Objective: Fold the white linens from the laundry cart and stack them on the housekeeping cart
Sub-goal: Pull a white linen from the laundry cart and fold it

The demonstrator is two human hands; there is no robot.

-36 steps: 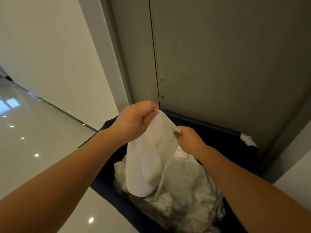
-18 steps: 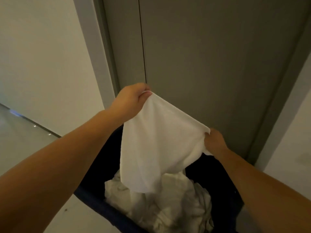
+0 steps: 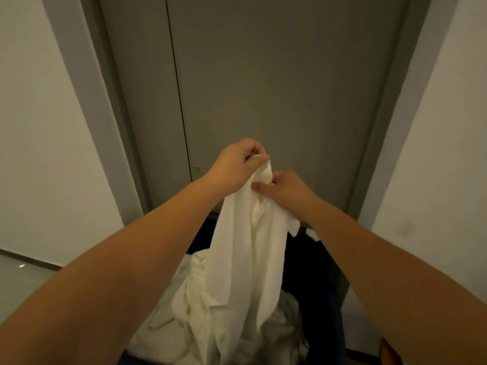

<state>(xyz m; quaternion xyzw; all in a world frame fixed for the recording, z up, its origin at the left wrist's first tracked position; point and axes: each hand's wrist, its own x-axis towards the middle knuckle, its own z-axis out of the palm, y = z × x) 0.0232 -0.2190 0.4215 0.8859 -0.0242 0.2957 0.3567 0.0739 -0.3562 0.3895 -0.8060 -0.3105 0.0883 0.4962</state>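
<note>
Pale walls (image 3: pixel 39 127) and a strip of glossy floor (image 3: pixel 15 280) frame the end of a corridor. Nearest the camera, two bare forearms reach forward and converge.

Beneath them the laundry cart (image 3: pixel 316 264), dark blue, holds a crumpled pile of white linens (image 3: pixel 184 312). One white linen (image 3: pixel 245 259) rises out of it as a long, bunched drape, with its lower end down against the pile. The housekeeping cart is not in view.

The likely trouble is that the piece is gathered, not spread. With both grips so close together no edge is pulled straight, so a fold begun from here would probably come out twisted. The hanging end could also snag on the pile and drag another piece up, or slip back in if one pinch loosens.

The left hand (image 3: pixel 237 164) is the higher one, knuckles up, its fingers (image 3: pixel 253 151) curled tight round the top of the bunch. The right hand (image 3: pixel 282 191) sits just below and beside it, pinching the same cloth between thumb and fingers. Neither hand is spread. Behind them stands a closed grey door (image 3: pixel 276 75).
</note>
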